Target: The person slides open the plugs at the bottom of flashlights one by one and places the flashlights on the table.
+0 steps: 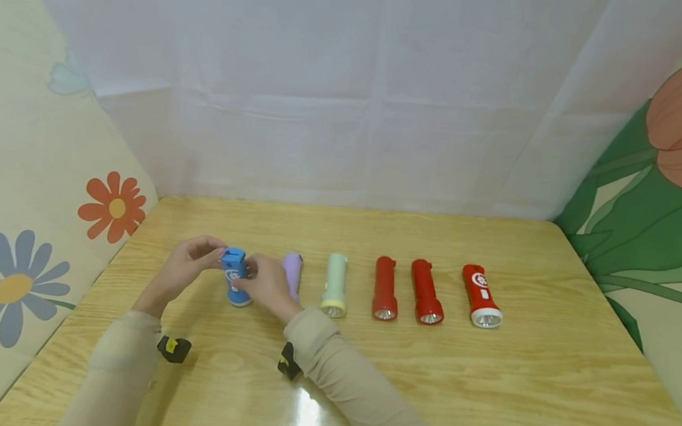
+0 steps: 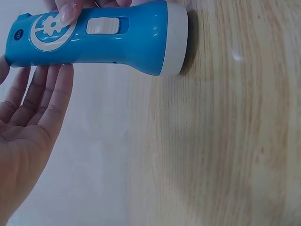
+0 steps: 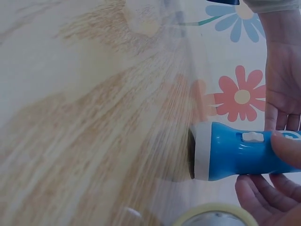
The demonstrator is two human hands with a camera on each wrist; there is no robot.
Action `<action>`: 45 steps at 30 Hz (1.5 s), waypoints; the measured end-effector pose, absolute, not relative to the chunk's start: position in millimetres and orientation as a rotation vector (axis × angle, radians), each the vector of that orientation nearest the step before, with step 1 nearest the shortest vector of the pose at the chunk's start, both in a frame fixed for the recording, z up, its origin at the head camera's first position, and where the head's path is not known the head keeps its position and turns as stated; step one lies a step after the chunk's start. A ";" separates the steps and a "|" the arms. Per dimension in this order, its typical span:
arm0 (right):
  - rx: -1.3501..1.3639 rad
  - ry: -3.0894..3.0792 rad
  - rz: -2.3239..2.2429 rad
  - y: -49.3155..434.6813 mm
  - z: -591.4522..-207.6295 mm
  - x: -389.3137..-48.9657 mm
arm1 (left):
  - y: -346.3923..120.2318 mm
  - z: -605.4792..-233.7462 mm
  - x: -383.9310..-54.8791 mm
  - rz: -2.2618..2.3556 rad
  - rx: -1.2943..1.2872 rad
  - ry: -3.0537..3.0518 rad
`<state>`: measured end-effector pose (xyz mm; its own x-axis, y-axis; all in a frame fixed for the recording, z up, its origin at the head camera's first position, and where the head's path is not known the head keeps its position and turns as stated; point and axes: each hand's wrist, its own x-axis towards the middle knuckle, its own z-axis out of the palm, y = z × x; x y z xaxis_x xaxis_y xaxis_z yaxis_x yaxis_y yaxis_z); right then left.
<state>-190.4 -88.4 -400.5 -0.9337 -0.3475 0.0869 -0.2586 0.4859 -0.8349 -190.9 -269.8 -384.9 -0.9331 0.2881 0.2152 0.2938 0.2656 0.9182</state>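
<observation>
A blue flashlight point(image 1: 234, 278) with a white rim stands nearly upright, its lens end down at the tabletop. My right hand point(image 1: 269, 285) grips its body, thumb on the front by the white emblem and fingers behind. At the flashlight's upper end is my left hand point(image 1: 188, 262), its long fingers fairly straight against the side. In the left wrist view, the left thumb tip shows at the tail of the flashlight point(image 2: 113, 35). A white switch point(image 3: 253, 137) faces out below the right thumb. Right beside the right hand lies a purple flashlight point(image 1: 292, 272), partly hidden by it.
To the right, a mint green flashlight point(image 1: 335, 284), two red flashlights point(image 1: 386, 287) and a red-and-white flashlight point(image 1: 481, 296) lie in a row, lenses toward me. The wooden table point(image 1: 424, 387) meets a white cloth point(image 1: 347, 109) at the back and flowered cloths at both sides.
</observation>
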 end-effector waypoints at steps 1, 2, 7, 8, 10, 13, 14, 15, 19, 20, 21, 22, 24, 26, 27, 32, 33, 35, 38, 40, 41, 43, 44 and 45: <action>-0.540 2.623 -1.460 -88.4 -400.6 -190.4 | -269.8 -384.8 -190.4 -1.811 -0.572 -2.497; -0.542 2.622 -1.467 -88.4 -400.7 -190.3 | -269.8 -384.8 -190.0 -1.809 -0.573 -2.497; -0.561 2.605 -1.496 -87.9 -401.2 -189.6 | -270.8 -385.4 -188.1 -1.801 -0.590 -2.494; -0.565 2.606 -1.494 -87.7 -401.2 -189.4 | -271.1 -385.6 -187.8 -1.798 -0.595 -2.493; -0.574 2.606 -1.488 -87.5 -401.2 -189.0 | -271.8 -385.8 -187.2 -1.794 -0.605 -2.490; -0.592 2.624 -1.453 -87.6 -400.7 -188.6 | -272.7 -386.3 -186.2 -1.777 -0.606 -2.497; -0.596 2.629 -1.442 -87.6 -400.3 -188.6 | -273.0 -386.4 -185.6 -1.770 -0.602 -2.499; -0.600 2.631 -1.432 -87.6 -399.9 -188.5 | -273.2 -386.5 -185.0 -1.767 -0.598 -2.500; -0.600 2.634 -1.406 -87.1 -398.6 -188.5 | -273.9 -386.0 -182.8 -1.747 -0.569 -2.514; -0.597 2.633 -1.404 -87.1 -398.7 -188.7 | -274.1 -385.9 -182.3 -1.734 -0.559 -2.523; -0.598 2.633 -1.401 -86.9 -398.7 -188.7 | -274.0 -385.8 -181.9 -1.726 -0.553 -2.528; -0.598 2.633 -1.399 -87.0 -399.0 -188.9 | -274.0 -385.7 -181.6 -1.717 -0.546 -2.534; -0.604 2.635 -1.395 -86.8 -399.3 -189.2 | -273.6 -385.4 -180.9 -1.703 -0.538 -2.538; -0.616 2.640 -1.390 -86.8 -399.4 -189.1 | -272.7 -385.1 -180.3 -1.703 -0.539 -2.531; -0.623 2.640 -1.389 -86.7 -399.7 -188.9 | -272.1 -385.2 -180.1 -1.713 -0.540 -2.521; -0.634 2.637 -1.389 -86.3 -400.8 -188.5 | -269.4 -386.4 -180.2 -1.743 -0.539 -2.484; -0.633 2.636 -1.389 -86.3 -401.0 -188.8 | -268.9 -386.7 -180.6 -1.746 -0.540 -2.477; -0.631 2.634 -1.390 -86.1 -400.7 -188.8 | -268.3 -387.2 -180.7 -1.747 -0.545 -2.470; -0.632 2.637 -1.388 -86.7 -400.7 -189.1 | -268.2 -387.8 -180.6 -1.749 -0.554 -2.459; -0.629 2.639 -1.384 -87.4 -401.1 -189.3 | -268.4 -387.8 -180.5 -1.749 -0.551 -2.450; -0.628 2.641 -1.381 -87.7 -401.3 -189.5 | -268.7 -387.5 -180.5 -1.741 -0.545 -2.450; -0.629 2.648 -1.372 -88.5 -401.6 -190.3 | -269.0 -386.4 -181.2 -1.727 -0.526 -2.452; -0.627 2.652 -1.366 -88.8 -401.7 -190.8 | -269.2 -385.4 -181.6 -1.714 -0.514 -2.460; -0.626 2.659 -1.360 -88.9 -401.6 -191.2 | -269.4 -384.4 -182.2 -1.702 -0.502 -2.468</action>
